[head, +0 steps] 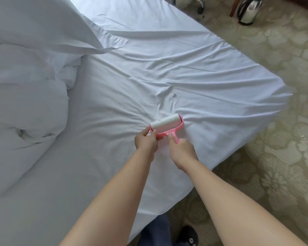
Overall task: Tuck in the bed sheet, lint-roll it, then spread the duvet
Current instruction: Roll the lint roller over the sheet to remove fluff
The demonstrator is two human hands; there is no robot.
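Head view looks down on a bed with both bare arms stretched forward. At the far left, the white duvet (pixel 25 89) lies bunched in thick folds on the left part of the mattress, and one flat edge of it reaches toward the middle at the top. Beside it, the white bed sheet (pixel 194 77) covers the rest of the bed; it is wrinkled, with creases that run out from the place where the hands work.

Near the middle, the left hand (pixel 146 141) grips the left end of the pink lint roller (pixel 166 126), with the fingers curled around the frame there. The roller's white sticky drum lies across the sheet and touches it. Just to the right, the right hand (pixel 183 151) is closed around the pink handle, with the thumb laid along it. A little beyond the roller, a small speck (pixel 173 94) sits on the sheet.

At the right, patterned carpet (pixel 274 139) borders the bed. At the top right, a metal kettle (pixel 249 11) stands on the carpet; its inside cannot be seen. At the bottom, a dark shoe (pixel 188 235) shows on the floor.
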